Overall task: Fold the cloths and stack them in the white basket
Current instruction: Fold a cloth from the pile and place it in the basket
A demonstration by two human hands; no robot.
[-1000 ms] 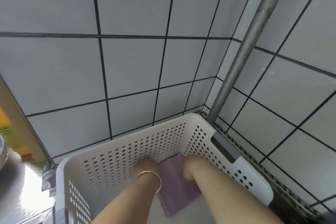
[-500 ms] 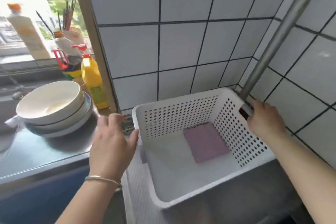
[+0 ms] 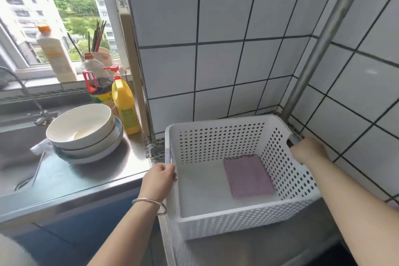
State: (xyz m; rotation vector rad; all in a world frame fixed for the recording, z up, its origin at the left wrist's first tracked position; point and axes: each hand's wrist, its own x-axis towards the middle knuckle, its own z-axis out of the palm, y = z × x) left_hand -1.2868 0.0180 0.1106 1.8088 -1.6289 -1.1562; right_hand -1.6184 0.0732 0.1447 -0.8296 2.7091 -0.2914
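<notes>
Two hands: both mine, both on the white basket (image 3: 241,215), one per side.
Left hand (image 3: 159,179): fingers curled over the basket's left rim, gripping it; metal bangle (image 3: 151,203) on the wrist.
Right hand (image 3: 307,150): fingers hooked into the handle slot on the basket's right wall, clamped on it.
Basket: perforated walls, sits in the tiled corner, front edge tilted a little toward me, just right of the steel counter (image 3: 71,181).
Cloth: one folded purple cloth (image 3: 248,176) lies flat on the basket floor, against the right wall, toward the back.
Pole: a metal pole (image 3: 328,34) rises at a slant behind the basket's far right corner.
Counter: stacked bowls (image 3: 84,134) on it, yellow bottle (image 3: 125,106) behind them near the wall edge, dark bottle with red cap (image 3: 97,84) just left of the yellow one.
Sill: tall white bottle with orange cap (image 3: 55,54) and a holder of chopsticks (image 3: 98,36) by the window.
Far left: a tap (image 3: 32,101) over the sink.
</notes>
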